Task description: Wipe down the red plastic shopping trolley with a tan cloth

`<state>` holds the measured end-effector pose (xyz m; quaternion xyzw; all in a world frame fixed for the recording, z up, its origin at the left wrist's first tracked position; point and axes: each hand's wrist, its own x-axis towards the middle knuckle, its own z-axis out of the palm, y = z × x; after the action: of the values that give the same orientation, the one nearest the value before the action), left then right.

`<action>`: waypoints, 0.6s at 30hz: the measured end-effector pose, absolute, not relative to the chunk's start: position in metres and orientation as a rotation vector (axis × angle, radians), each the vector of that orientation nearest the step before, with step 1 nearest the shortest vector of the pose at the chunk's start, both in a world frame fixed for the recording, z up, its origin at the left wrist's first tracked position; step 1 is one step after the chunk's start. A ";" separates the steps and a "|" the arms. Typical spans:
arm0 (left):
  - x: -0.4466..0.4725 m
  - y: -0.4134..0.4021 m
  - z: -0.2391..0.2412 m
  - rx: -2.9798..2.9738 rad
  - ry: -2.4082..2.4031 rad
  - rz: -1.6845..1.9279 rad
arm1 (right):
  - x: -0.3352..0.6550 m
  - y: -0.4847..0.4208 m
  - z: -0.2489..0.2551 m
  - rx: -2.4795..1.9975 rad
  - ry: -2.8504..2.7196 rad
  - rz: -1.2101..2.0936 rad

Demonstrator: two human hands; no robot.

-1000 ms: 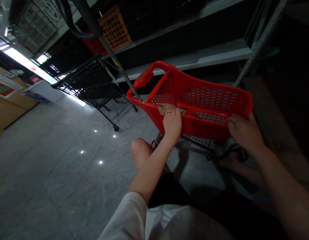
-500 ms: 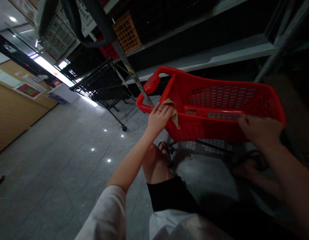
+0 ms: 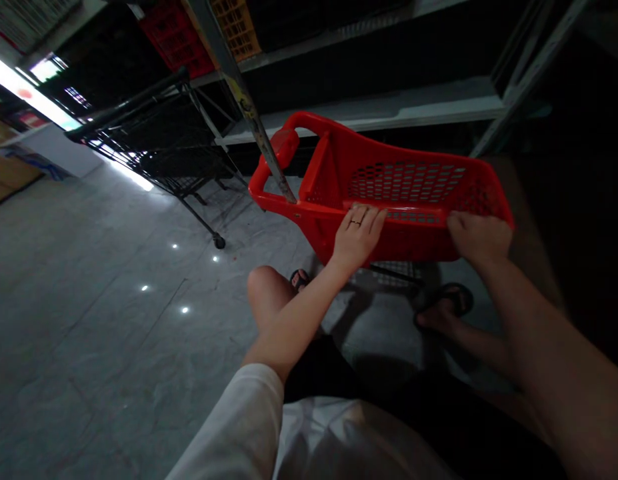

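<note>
A red plastic shopping cart (image 3: pixel 319 223) with slotted sides stands in front of me. My left hand (image 3: pixel 356 237), a ring on one finger, is bent over its near rim around the middle. The tan cloth seen under this hand a moment ago is now hidden by the fingers and palm. Farther right, my right hand (image 3: pixel 481 240) is closed around the same rim near the cart's far right end.
A grey metal pole (image 3: pixel 256 120) slants down to the cart's handle end. Behind it stands a black wire cart (image 3: pixel 163 147) on wheels. Metal shelving (image 3: pixel 379 117) with red crates (image 3: pixel 176 40) and a yellow crate (image 3: pixel 236 30) runs along the back. My sandaled feet are below.
My left hand has slid right along the near rim, from the handle end towards the middle, and the cloth has gone out of sight. My right hand keeps its grip. The view has shifted.
</note>
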<state>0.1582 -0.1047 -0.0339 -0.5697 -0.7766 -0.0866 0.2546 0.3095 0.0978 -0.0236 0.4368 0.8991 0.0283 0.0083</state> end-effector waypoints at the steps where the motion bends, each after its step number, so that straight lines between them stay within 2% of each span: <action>1: 0.155 -0.107 -0.032 -1.587 -2.090 -0.212 | 0.311 0.099 -0.023 1.356 2.807 0.093; 6: 0.113 -0.162 -0.006 -1.664 -2.070 -0.108 | 0.316 0.099 -0.025 1.386 2.788 0.075; 10: 0.079 -0.202 0.004 -1.510 -2.140 -0.204 | 0.313 0.090 -0.031 1.457 2.799 0.037; 15: 0.107 -0.162 -0.037 -1.143 -2.213 -0.552 | 0.303 0.069 -0.029 1.447 2.827 0.025; 18: 0.157 -0.109 -0.074 -1.201 -2.214 -0.659 | 0.300 0.060 -0.024 1.391 2.832 0.028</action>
<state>0.1568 -0.1095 -0.0739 -0.4446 -0.8198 -0.2441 0.2657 0.2995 0.0598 -0.0239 0.4408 0.8975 0.0087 -0.0070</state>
